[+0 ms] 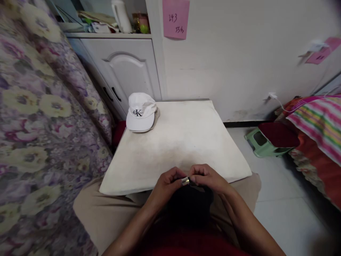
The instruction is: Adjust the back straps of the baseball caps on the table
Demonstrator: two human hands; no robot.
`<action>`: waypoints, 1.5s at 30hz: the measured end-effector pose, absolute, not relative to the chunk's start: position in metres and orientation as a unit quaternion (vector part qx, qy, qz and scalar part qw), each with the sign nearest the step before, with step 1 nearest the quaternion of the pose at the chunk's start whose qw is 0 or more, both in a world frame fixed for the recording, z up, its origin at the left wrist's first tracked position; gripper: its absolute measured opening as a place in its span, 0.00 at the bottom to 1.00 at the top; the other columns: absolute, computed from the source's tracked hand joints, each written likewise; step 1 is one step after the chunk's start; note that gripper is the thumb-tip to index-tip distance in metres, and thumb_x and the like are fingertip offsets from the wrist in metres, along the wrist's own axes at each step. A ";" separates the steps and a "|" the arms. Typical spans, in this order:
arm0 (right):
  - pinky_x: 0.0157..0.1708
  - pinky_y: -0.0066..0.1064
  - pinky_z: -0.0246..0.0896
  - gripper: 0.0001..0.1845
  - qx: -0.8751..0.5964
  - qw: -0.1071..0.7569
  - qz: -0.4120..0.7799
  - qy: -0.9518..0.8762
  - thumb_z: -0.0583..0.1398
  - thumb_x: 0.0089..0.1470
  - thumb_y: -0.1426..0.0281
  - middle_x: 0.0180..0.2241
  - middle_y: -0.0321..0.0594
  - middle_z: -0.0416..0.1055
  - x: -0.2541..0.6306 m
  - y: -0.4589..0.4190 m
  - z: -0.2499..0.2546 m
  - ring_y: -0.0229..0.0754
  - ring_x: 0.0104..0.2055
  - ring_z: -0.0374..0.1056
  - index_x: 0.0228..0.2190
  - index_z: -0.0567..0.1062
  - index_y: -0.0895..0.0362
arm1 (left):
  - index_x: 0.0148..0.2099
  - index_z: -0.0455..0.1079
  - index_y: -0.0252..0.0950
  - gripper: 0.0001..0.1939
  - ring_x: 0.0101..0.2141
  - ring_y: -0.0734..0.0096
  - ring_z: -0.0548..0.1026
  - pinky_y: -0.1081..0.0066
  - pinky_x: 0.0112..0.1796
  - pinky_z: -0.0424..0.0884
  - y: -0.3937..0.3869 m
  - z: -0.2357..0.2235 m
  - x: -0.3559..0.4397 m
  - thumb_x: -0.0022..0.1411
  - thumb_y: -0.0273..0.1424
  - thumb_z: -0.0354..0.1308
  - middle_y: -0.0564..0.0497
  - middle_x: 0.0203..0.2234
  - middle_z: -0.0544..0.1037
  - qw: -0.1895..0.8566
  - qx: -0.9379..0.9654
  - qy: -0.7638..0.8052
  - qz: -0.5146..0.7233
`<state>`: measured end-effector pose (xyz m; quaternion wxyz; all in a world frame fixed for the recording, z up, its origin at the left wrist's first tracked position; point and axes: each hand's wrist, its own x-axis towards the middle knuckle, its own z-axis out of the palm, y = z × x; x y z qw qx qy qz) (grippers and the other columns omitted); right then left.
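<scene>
A black cap (190, 206) rests in my lap, below the table's near edge, its lower part merging with dark clothing. At its upper edge shines a small metal buckle (185, 181) on the cap's strap. The fingers of my left hand (169, 181) pinch the buckle from the left. Close beside it, my right hand (207, 176) is closed on the dark strap, with its fingertips nearly touching the buckle. On the far left of the white table (186, 131) sits a white cap (141, 112) with black letters, brim facing me.
A floral curtain (29, 142) hangs at the left. Behind the table stand a white cabinet (128, 67) and a wall with a pink note (176, 18). To the right are a green stool (266, 144) with a dark red top and a bed with striped cloth (319, 117).
</scene>
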<state>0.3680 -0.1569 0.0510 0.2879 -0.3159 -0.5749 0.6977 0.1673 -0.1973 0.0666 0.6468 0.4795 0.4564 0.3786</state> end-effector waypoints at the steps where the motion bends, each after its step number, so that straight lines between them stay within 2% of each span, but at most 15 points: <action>1: 0.21 0.25 0.42 0.11 -0.313 0.285 0.702 -0.572 0.64 0.53 0.64 0.20 0.30 0.63 0.368 -0.157 0.050 0.31 0.22 0.52 0.26 0.73 0.59 | 0.36 0.71 0.34 0.07 0.29 0.74 0.67 0.74 0.32 0.59 -0.197 0.067 0.168 0.58 0.32 0.63 0.54 0.27 0.74 0.643 0.481 0.460 0.380; 18: 0.21 0.24 0.43 0.13 -0.323 0.312 0.723 -0.524 0.67 0.50 0.61 0.20 0.31 0.64 0.366 -0.159 0.046 0.31 0.21 0.53 0.27 0.75 0.60 | 0.35 0.70 0.35 0.09 0.28 0.73 0.66 0.74 0.30 0.58 -0.197 0.072 0.170 0.56 0.34 0.63 0.55 0.26 0.71 0.630 0.488 0.469 0.380; 25: 0.19 0.24 0.40 0.11 -0.311 0.331 0.749 -0.483 0.66 0.48 0.64 0.18 0.29 0.62 0.359 -0.163 0.044 0.30 0.19 0.49 0.25 0.73 0.59 | 0.35 0.70 0.34 0.09 0.28 0.74 0.66 0.74 0.31 0.58 -0.197 0.072 0.170 0.55 0.34 0.64 0.55 0.26 0.72 0.633 0.492 0.459 0.381; 28: 0.20 0.24 0.41 0.11 -0.306 0.320 0.747 -0.495 0.66 0.48 0.65 0.19 0.29 0.63 0.360 -0.165 0.043 0.30 0.19 0.50 0.26 0.73 0.59 | 0.36 0.69 0.35 0.10 0.29 0.73 0.67 0.74 0.31 0.59 -0.197 0.071 0.170 0.55 0.34 0.64 0.55 0.27 0.72 0.636 0.487 0.455 0.389; 33: 0.21 0.25 0.43 0.12 -0.317 0.313 0.736 -0.510 0.66 0.48 0.63 0.19 0.29 0.62 0.364 -0.163 0.044 0.30 0.19 0.50 0.25 0.73 0.59 | 0.33 0.65 0.36 0.12 0.26 0.76 0.62 0.75 0.28 0.55 -0.198 0.070 0.172 0.54 0.34 0.65 0.58 0.24 0.67 0.636 0.481 0.454 0.397; 39: 0.21 0.25 0.42 0.13 -0.309 0.274 0.711 -0.568 0.65 0.50 0.61 0.20 0.30 0.62 0.370 -0.161 0.048 0.32 0.22 0.51 0.26 0.73 0.59 | 0.33 0.65 0.36 0.12 0.26 0.75 0.63 0.75 0.28 0.56 -0.198 0.070 0.173 0.55 0.36 0.64 0.57 0.24 0.68 0.631 0.490 0.464 0.383; 45: 0.23 0.25 0.48 0.11 -0.322 0.314 0.713 -0.539 0.65 0.52 0.63 0.23 0.32 0.68 0.367 -0.165 0.044 0.32 0.23 0.57 0.31 0.74 0.58 | 0.32 0.66 0.35 0.11 0.25 0.75 0.62 0.75 0.28 0.55 -0.199 0.071 0.172 0.55 0.36 0.64 0.57 0.23 0.67 0.611 0.492 0.482 0.390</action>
